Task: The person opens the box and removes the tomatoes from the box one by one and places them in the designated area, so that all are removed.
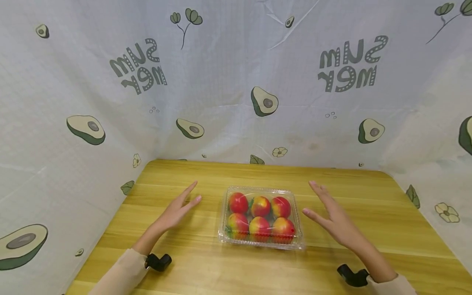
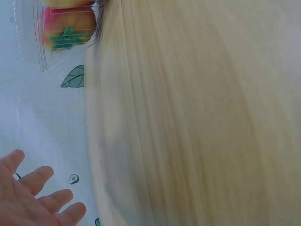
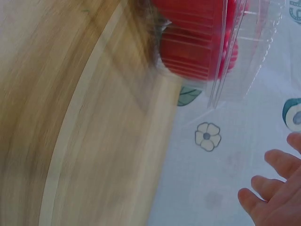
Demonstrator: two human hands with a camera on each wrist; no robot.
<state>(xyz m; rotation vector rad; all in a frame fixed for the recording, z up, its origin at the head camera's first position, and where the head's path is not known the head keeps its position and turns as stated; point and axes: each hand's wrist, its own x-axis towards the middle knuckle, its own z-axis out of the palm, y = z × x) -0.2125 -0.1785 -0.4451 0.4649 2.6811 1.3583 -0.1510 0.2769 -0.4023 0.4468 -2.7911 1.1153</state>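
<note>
A clear plastic clamshell box (image 1: 260, 243) with its lid closed lies on the wooden table (image 1: 206, 266), holding several red-and-yellow fruits (image 1: 260, 206) in two rows. My left hand (image 1: 179, 209) hovers open to the left of the box, fingers straight, apart from it. My right hand (image 1: 329, 213) hovers open to the right of the box, a short gap from its edge. The left wrist view shows my fingers (image 2: 37, 202) and a corner of the box (image 2: 51, 33). The right wrist view shows my fingertips (image 3: 275, 193) and the box (image 3: 221, 52).
A white cloth printed with avocados (image 1: 264, 101) hangs behind and at both sides of the table. Black wrist mounts (image 1: 158, 262) sit on both forearms. Bare wood lies in front of the box and to either side.
</note>
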